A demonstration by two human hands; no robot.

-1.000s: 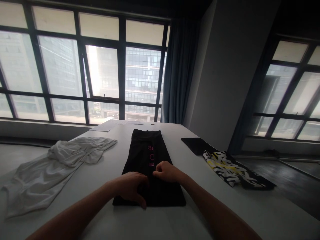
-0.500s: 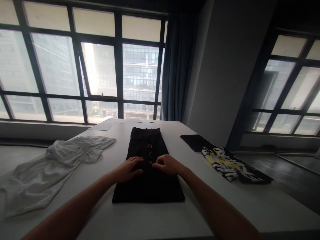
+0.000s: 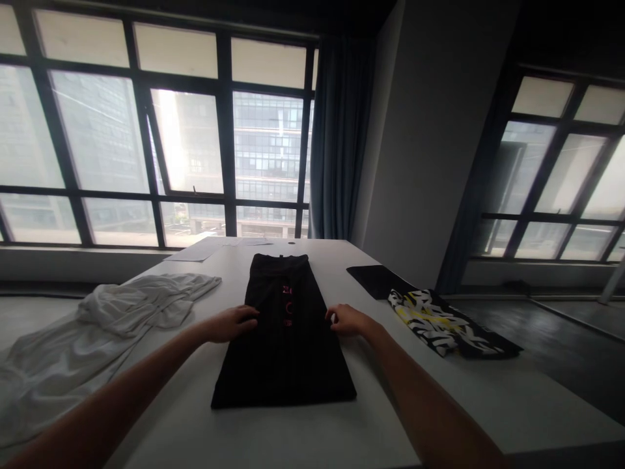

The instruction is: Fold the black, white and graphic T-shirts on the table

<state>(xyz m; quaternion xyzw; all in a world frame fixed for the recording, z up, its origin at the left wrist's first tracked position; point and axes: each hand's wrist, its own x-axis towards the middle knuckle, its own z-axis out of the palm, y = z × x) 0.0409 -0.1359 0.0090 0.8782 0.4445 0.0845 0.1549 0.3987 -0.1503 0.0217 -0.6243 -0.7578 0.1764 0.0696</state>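
Observation:
A black folded T-shirt (image 3: 286, 365) with pink-red printing lies flat before me, its collar at the far end. My left hand (image 3: 229, 324) rests at its left edge, fingers stretched onto the cloth and thumb apart. At the opposite edge, my right hand (image 3: 349, 320) touches the cloth with loosely bent fingers. Neither hand lifts the shirt.
The shirt lies on a white table (image 3: 244, 433). A crumpled white garment (image 3: 131, 306) spreads along the left. Toward the right edge is a black garment (image 3: 439, 322) with a white and yellow pattern. Paper sheets (image 3: 195, 249) lie at the far end.
My hands have moved apart from the middle of the shirt to its left and right edges. The shirt stays flat, while the whole view has shifted slightly.

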